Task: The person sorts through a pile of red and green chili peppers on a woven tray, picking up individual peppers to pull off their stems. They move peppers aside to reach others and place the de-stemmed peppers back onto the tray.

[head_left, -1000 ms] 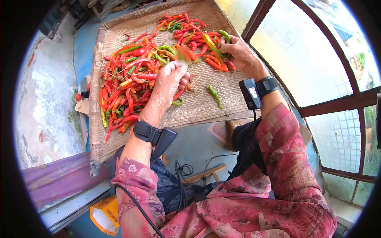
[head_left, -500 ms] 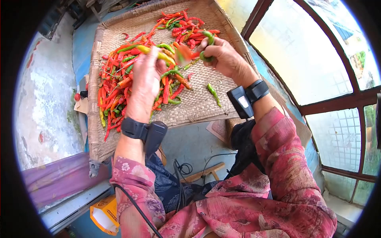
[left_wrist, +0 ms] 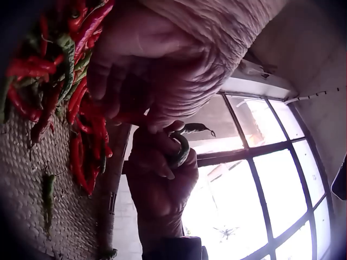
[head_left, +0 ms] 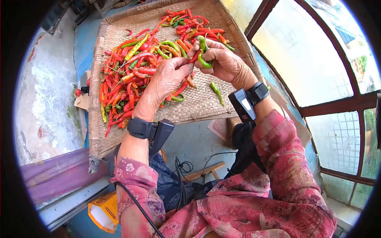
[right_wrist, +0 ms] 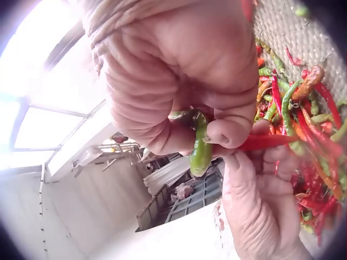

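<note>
and here's the woven tray (head_left: 202, 106) spread below you, the big heap of mostly red peppers (head_left: 123, 81) filling its left side and the smaller heap (head_left: 190, 25) up toward its far right. your left hand (head_left: 164, 81) and right hand (head_left: 228, 66) meet above the tray, both gripping, thumbs and fingers pinching one red pepper (right_wrist: 265, 142) between them, while your right fingers also hold a curled green pepper (right_wrist: 200, 153) there, and a lone green pepper (head_left: 217, 93) lies near the tray's near edge!
</note>
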A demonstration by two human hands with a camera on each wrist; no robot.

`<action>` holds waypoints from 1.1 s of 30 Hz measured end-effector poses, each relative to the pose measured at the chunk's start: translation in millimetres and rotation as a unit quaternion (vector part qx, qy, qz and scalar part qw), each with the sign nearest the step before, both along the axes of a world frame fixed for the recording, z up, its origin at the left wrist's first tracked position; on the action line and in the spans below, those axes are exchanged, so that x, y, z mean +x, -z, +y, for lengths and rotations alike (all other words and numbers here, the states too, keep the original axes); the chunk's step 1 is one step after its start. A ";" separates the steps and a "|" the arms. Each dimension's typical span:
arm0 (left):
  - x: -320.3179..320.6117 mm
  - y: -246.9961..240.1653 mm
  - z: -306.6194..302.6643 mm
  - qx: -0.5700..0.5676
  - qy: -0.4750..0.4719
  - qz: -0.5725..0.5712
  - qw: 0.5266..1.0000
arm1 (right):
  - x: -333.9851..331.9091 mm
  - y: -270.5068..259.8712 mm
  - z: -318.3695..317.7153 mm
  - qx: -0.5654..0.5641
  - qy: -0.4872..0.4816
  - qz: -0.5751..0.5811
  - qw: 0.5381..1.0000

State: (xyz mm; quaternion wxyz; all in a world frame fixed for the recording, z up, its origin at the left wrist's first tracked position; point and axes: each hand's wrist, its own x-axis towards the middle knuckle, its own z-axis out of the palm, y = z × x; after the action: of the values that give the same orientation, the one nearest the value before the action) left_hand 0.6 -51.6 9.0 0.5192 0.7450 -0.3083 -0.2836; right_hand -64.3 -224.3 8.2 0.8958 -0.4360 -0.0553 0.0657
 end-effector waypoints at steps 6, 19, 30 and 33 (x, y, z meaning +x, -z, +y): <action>20.4 14.0 6.0 -0.058 -0.120 -0.075 0.988 | 4.8 1.6 -9.3 -0.076 0.297 0.122 0.944; -6.1 1.8 -4.0 -0.179 -0.165 0.073 0.967 | 1.8 9.4 17.0 -0.407 0.136 -0.028 0.903; 49.3 2.4 26.3 -0.149 -0.350 -0.296 0.876 | -7.7 23.3 -18.4 -0.504 0.240 -0.118 0.821; 47.7 -14.8 35.9 -0.035 -0.394 -0.561 0.727 | -2.5 13.9 -15.4 -0.243 0.267 0.117 0.925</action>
State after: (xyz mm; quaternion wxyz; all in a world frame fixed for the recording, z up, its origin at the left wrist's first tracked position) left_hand 48.3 -15.7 23.7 0.3424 0.8041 -0.2323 0.4269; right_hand -66.8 -239.7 -5.7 0.7468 -0.6282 0.1860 -0.1142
